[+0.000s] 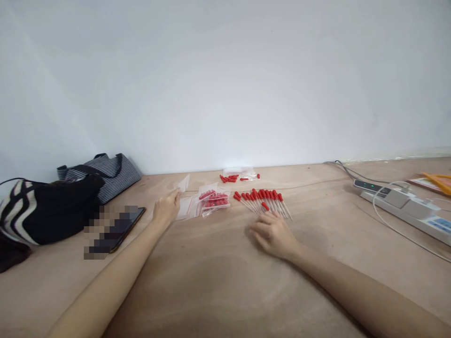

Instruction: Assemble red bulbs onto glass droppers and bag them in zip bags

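Observation:
My left hand [167, 206] is closed, pinching a small clear plastic bag [183, 182] that stands up from its fingertips. Flat clear bags [188, 206] with a red line lie beside that hand, next to filled bags [215, 197] of red rubber bulbs. My right hand [273, 234] rests palm down on the table, its fingers loosely curled and a little apart. Just beyond them shows the red bulb of one dropper [265, 206]; its tube is hidden by the hand. Several droppers [262, 195] with red bulbs and thin pale tubes lie fanned out behind it.
Loose red bulbs [229, 179] lie by a clear bag [239, 172] near the wall. A phone [121, 230], a black cloth item [59, 209] and a striped bag [118, 176] are at left. At right lie a power strip [408, 206] with cables and an orange object [439, 182].

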Demonstrator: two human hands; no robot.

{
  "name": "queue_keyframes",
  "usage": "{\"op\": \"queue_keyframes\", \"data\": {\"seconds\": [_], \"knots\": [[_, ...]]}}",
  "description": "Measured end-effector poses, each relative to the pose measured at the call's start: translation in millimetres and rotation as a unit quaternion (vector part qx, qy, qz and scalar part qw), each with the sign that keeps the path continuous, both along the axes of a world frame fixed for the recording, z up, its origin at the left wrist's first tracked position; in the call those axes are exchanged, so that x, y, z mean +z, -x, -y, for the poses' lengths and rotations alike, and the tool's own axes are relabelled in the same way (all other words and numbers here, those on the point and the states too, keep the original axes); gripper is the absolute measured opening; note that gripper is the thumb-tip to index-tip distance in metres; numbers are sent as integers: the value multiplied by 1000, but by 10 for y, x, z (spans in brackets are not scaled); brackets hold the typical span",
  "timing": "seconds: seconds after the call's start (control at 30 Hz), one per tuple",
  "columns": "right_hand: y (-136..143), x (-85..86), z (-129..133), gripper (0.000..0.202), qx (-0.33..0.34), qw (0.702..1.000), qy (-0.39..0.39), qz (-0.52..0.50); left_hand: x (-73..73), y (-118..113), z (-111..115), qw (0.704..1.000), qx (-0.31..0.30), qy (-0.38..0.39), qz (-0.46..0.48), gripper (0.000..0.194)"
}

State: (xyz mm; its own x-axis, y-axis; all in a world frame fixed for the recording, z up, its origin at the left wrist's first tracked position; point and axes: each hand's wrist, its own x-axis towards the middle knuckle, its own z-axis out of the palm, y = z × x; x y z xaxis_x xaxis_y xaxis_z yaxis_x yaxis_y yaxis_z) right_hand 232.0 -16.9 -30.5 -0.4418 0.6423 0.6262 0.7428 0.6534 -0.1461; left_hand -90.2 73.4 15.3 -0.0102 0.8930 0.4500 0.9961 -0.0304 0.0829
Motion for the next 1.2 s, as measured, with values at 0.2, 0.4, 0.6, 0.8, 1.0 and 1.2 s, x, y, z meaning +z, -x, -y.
{"op": "queue_keyframes", "data": {"seconds": [0.2,0.4,0.6,0.8,1.0,1.2], "knots": [[-349,6,-274,11,-225,968,63,-92,-275,-561,980,925,-365,-74,-72,28],[-355,-27,-356,17,-252,949,158,-106,-183,-947,1266,905,-419,62,-32,55],[-231,-24,-386,22,-295,930,208,-69,-158,-1061,1091,887,-396,237,6,87],[-205,51,-359,29,-278,919,251,-128,-241,-1145,1120,896,-346,274,45,90],[-171,64,-126,50,-31,882,267,-387,-225,-1132,1126,895,-348,273,62,89],[50,-43,28,59,-19,822,294,-487,-246,-1131,1127,897,-340,272,79,89]]}}
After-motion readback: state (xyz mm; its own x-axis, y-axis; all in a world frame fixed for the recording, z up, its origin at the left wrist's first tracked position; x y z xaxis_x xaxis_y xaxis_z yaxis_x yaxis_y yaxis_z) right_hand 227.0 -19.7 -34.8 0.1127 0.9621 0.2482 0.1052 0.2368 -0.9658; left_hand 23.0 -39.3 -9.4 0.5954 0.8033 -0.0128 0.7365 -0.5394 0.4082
